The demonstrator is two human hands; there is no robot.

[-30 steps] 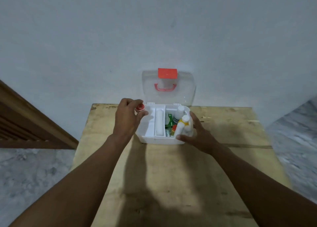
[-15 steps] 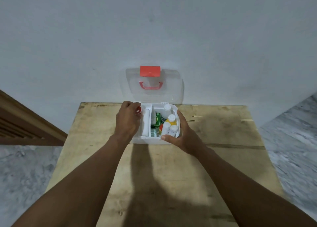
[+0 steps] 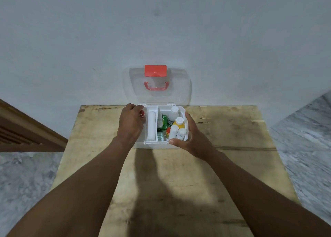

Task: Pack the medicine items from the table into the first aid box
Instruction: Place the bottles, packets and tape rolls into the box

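The white first aid box (image 3: 155, 145) stands at the far edge of the wooden table (image 3: 223, 165), its clear lid (image 3: 179, 86) with red latch and handle raised against the wall. Inside the right compartment are white bottles (image 3: 173, 112), a yellow bottle (image 3: 179, 122), a green packet (image 3: 163, 122) and a small red-capped item. A white roll (image 3: 151, 125) lies in the narrow middle tray. My left hand (image 3: 129, 124) holds a small red-capped bottle (image 3: 142, 113) over the box's left compartment. My right hand (image 3: 193, 138) grips the box's right front corner.
A grey wall rises right behind the box. Marble floor (image 3: 304, 138) lies on both sides of the table, and a brown wooden frame (image 3: 26, 129) stands at the left. The near part of the table holds only my forearms and their shadows.
The view shifted so the box sits more centred. My left hand has lowered the red-capped bottle into the left side of the box. My right hand keeps its grip on the box.
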